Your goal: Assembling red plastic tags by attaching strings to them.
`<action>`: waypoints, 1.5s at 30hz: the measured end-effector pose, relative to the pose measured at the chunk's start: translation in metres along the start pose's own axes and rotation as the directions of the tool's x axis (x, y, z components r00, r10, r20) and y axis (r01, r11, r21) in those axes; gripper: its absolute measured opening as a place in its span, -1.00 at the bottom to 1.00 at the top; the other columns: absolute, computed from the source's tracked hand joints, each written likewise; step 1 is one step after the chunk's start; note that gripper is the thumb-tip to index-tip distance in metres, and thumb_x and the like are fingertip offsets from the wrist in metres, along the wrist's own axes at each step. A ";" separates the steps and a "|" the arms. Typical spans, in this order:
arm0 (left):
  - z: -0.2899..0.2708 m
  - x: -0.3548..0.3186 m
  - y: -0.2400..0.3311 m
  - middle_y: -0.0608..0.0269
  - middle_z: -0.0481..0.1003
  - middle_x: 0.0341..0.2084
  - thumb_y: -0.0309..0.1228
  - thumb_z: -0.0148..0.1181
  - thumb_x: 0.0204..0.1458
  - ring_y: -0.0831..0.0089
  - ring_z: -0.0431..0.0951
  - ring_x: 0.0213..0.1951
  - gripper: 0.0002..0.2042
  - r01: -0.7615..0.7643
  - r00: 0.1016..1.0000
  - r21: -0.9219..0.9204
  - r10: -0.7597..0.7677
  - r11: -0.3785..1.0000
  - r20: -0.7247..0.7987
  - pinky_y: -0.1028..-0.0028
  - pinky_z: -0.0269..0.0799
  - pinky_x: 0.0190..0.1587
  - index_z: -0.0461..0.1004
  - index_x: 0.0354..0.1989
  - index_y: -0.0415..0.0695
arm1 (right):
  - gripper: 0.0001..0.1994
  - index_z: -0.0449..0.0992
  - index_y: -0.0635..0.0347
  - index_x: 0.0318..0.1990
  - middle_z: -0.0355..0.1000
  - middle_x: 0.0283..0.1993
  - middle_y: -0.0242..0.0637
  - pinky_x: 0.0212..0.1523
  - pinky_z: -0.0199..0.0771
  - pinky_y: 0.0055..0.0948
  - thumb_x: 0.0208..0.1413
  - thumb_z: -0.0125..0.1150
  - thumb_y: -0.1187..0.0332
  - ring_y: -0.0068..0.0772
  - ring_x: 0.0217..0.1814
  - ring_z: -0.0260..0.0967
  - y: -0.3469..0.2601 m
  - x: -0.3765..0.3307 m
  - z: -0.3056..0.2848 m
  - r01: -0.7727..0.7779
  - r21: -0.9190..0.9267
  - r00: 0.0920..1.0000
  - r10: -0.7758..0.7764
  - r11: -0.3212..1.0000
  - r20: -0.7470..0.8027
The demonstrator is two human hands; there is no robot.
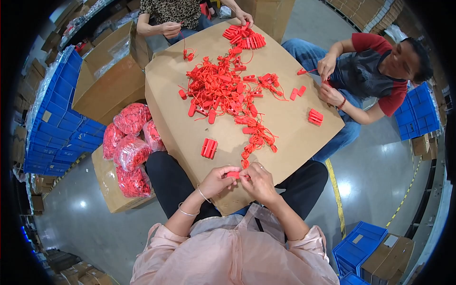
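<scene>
Left hand [216, 180] and right hand [259, 183] both pinched one red plastic seal tag [233, 175] between them at the near edge of the cardboard sheet [294, 123]. Tangled pile of red seals [223, 88] lay mid-sheet; small stack of tags [209, 148] just beyond the hands.

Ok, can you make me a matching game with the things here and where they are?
Things:
1. small red tag
2. neat stack of red tags
3. bags of red tags
4. blue crates

Places:
A. stacked on the floor, far left
B. in an open box left of the cardboard sheet
C. between the left hand and right hand
D. lying on the cardboard, just beyond the hands

Pairs: 1-C, 2-D, 3-B, 4-A
</scene>
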State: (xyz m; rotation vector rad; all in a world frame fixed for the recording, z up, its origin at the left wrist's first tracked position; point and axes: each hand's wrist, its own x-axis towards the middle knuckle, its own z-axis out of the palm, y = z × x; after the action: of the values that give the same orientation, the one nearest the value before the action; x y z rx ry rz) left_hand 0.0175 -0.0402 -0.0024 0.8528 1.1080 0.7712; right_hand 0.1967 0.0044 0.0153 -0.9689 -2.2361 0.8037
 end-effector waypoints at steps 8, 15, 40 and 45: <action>0.001 0.003 -0.002 0.35 0.43 -0.42 -0.54 -0.04 0.06 0.70 0.39 -0.42 -0.71 -0.055 0.998 -0.012 0.055 0.998 -0.001 0.70 0.33 -0.39 0.32 -0.01 -0.25 | -0.90 0.43 0.20 -0.42 0.32 -0.43 -0.22 -0.42 0.35 -0.29 -0.14 0.17 0.45 -0.18 -0.38 0.32 0.002 -0.004 0.006 -0.020 0.078 0.999 0.023 0.997 -0.034; 0.010 0.003 0.000 0.35 0.43 -0.48 -0.52 -0.10 0.07 0.68 0.40 -0.45 -0.73 -0.080 0.996 0.051 0.082 0.995 -0.044 0.66 0.35 -0.39 0.35 -0.06 -0.27 | -0.91 0.47 0.15 -0.41 0.34 -0.44 -0.27 -0.38 0.38 -0.35 -0.14 0.19 0.44 -0.24 -0.39 0.34 0.001 -0.006 0.006 0.056 0.001 0.996 -0.056 0.998 -0.064; 0.030 0.006 0.043 0.21 0.38 -0.26 -0.56 -0.01 -0.03 0.47 0.41 -0.19 -0.68 -0.463 0.885 0.260 0.455 0.847 0.097 0.53 0.31 -0.12 0.24 -0.04 -0.24 | -0.94 0.26 0.16 -0.36 0.26 -0.38 -0.43 -0.53 0.25 -0.60 0.10 -0.03 0.43 -0.65 -0.49 0.22 -0.029 0.003 -0.022 -0.056 0.788 0.997 0.078 0.614 0.010; 0.029 0.005 0.039 0.30 0.40 -0.37 -0.48 -0.04 0.08 0.60 0.43 -0.35 -0.75 -0.198 0.980 -0.184 0.194 0.963 -0.042 0.60 0.38 -0.28 0.26 -0.07 -0.25 | -0.94 0.28 0.18 -0.32 0.33 -0.40 -0.39 -0.47 0.31 -0.62 0.15 -0.08 0.41 -0.63 -0.46 0.28 -0.014 0.009 -0.026 -0.182 0.975 0.925 0.357 0.123 0.128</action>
State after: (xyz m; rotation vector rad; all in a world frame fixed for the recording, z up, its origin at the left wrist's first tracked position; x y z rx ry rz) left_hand 0.0424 -0.0228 0.0362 0.8021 0.9629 1.0368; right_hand 0.2033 0.0113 0.0451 -0.6465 -0.8607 1.9397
